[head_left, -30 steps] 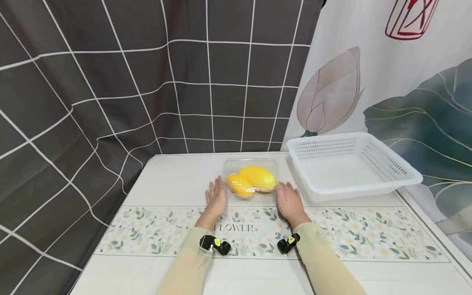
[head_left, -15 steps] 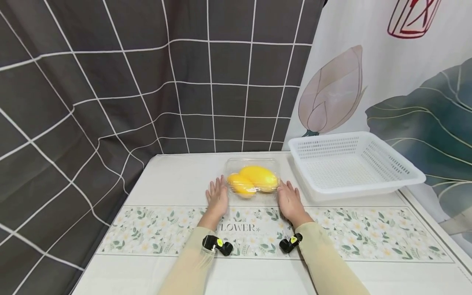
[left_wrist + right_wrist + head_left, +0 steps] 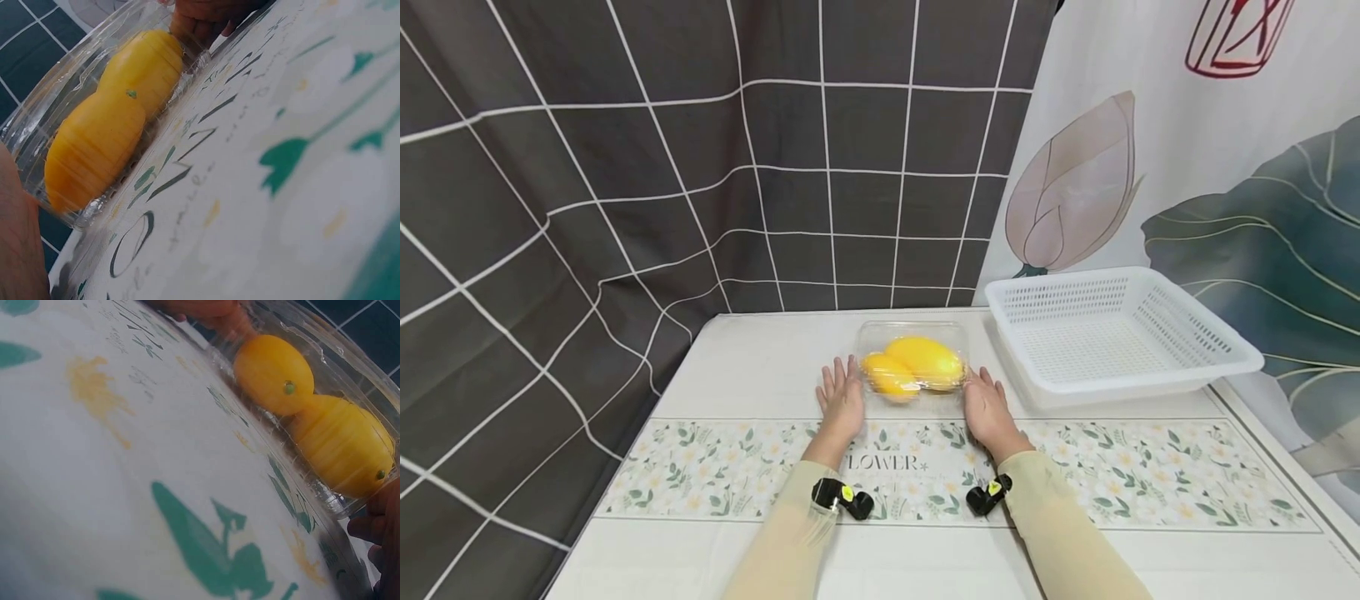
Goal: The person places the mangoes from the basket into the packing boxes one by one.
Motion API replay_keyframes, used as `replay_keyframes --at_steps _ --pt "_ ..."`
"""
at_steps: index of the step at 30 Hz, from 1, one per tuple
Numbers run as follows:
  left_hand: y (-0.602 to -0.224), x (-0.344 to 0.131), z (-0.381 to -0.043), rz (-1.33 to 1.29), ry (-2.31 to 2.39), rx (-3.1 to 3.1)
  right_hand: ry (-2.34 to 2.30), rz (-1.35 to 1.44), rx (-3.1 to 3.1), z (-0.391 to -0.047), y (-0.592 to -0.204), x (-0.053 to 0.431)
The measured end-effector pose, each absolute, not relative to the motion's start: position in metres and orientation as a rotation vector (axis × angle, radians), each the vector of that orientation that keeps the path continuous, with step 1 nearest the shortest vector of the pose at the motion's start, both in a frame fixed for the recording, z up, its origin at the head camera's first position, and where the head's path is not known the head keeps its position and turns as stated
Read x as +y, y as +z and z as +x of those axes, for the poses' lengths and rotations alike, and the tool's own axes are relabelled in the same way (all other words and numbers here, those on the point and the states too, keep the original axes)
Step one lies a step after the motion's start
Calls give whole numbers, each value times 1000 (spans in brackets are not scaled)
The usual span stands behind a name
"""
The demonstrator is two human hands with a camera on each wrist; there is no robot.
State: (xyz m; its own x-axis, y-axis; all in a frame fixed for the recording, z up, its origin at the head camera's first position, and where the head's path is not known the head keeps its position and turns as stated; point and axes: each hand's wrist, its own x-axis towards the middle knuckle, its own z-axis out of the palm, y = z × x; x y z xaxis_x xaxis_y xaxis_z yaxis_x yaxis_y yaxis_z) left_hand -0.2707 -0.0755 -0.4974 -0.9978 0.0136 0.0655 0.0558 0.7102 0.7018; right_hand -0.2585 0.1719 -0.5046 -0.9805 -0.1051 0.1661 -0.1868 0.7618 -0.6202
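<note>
A clear plastic box holds two smooth yellow fruits, a larger one and a smaller, more orange one in front of it. The wrist views show small green stem marks on them. My left hand lies at the box's left side, its fingers extended and spread apart. Along the right side is my right hand, fingers pointing forward, fingertips right at the box's near right corner. Part of the left palm shows in the left wrist view, close beside the box's end.
To the right stands a white perforated plastic basket. The table has a white cloth with a floral band across it. Behind hangs a dark grid-patterned curtain, and a lotus-printed one is at the right.
</note>
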Motion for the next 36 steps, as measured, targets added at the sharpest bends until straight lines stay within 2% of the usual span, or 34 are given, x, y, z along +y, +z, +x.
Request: replay_keyframes --at_steps 27,36 --pt "-511 -80 -270 -56 -1116 -2835 995 177 -2787 -264 -512 173" --pt "-506 -85 -275 34 -1129 -2837 1180 -14 -2769 -268 -501 169"
